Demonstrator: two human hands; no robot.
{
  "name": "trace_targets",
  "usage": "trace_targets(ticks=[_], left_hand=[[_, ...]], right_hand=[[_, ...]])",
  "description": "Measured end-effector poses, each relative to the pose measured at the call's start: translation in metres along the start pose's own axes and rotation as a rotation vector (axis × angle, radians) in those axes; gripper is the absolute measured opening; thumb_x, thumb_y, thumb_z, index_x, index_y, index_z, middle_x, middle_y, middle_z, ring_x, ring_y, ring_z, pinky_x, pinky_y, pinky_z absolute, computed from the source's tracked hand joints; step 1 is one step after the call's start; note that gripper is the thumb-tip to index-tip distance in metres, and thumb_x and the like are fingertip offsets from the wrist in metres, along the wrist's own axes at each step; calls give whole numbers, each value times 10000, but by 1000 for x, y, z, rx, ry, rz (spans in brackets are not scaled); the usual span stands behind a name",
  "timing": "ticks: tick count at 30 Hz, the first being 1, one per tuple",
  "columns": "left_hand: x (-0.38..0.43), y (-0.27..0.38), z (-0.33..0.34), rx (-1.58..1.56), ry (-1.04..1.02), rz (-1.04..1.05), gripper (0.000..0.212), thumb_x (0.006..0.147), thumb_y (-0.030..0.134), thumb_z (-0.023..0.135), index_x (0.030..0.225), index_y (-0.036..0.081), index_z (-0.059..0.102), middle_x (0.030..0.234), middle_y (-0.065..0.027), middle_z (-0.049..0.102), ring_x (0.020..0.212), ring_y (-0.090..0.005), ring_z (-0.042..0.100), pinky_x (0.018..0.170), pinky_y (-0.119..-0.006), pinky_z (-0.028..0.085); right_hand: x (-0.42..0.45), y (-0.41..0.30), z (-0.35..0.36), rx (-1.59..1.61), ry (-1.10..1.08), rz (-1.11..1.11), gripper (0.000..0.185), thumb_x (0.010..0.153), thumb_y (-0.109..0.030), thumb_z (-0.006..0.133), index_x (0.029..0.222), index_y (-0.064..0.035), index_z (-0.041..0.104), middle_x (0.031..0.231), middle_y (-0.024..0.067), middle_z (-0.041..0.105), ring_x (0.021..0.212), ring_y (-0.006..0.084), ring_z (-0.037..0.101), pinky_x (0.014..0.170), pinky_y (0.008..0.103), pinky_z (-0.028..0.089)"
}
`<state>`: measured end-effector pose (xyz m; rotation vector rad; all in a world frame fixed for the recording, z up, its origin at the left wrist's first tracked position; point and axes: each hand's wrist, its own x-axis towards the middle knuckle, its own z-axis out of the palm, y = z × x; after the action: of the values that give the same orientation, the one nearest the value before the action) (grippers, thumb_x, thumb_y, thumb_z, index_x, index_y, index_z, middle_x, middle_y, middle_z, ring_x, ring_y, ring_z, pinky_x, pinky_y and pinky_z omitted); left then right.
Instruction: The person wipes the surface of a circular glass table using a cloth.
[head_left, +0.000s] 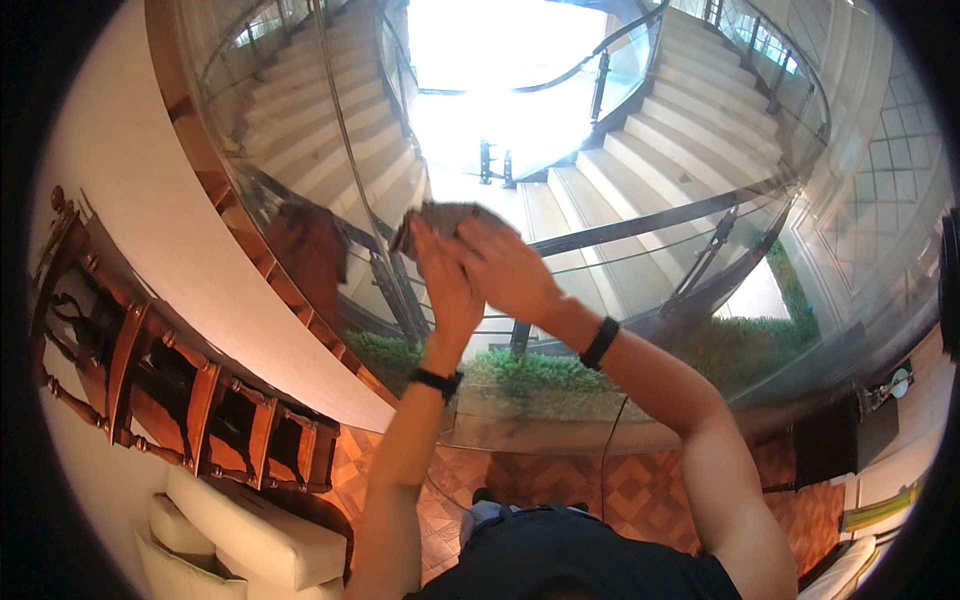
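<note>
Both my arms stretch up and forward to a large curved glass pane (660, 375). My left hand (448, 289) and my right hand (506, 266) lie side by side, overlapping at the fingers, on a grey-brown cloth (469, 215). They hold the cloth flat against the glass, its edges showing beyond my fingertips. Some motion blur softens the hands and cloth. A black band circles each wrist.
Beyond the glass, two curved stair flights (630, 180) with railings flank a bright opening, with greenery (525, 373) below. A wooden shelf unit (202, 397) and a cream sofa (255, 525) stand at left. A cable (604, 465) hangs to the parquet floor (645, 487).
</note>
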<state>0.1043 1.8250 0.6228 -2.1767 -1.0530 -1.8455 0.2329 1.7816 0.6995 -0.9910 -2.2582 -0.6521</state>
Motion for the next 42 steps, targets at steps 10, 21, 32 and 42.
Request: trace_targets(ticks=[10,21,32,42], left_hand=[[134,74,37,165,92,223,777,1004,219,582,1613,-74,198,1700,-306,111,1577,-469,134,1257,-592,129],[160,83,18,193,146,309,742,1008,215,594,1588,-82,239,1698,-289,141,1573,-455,152,1259,-582,150],[7,33,34,122,-146,137,779,987,333,613,1548,-104,294,1650,-370,178,1528,-529,206,1243,-603,177],[252,100,4,278,306,471,733,1000,230,500,1550,-178,236,1638,-350,234,1557,-465,180,1279,-534,101]], right_hand=[[41,60,-120,-89,231,117,511,900,-105,592,1410,-70,600,1397,181,544,1389,366,457,1217,513,315],[50,55,-123,-53,310,143,601,895,-141,637,1476,-73,502,1334,143,581,1306,332,516,1115,466,416],[-40,24,-38,-6,63,151,556,885,-176,630,1427,-70,564,1412,174,552,1367,358,480,1175,516,340],[131,102,-169,-300,525,-172,534,934,-247,528,1416,-19,556,1414,262,560,1366,430,476,1205,537,282]])
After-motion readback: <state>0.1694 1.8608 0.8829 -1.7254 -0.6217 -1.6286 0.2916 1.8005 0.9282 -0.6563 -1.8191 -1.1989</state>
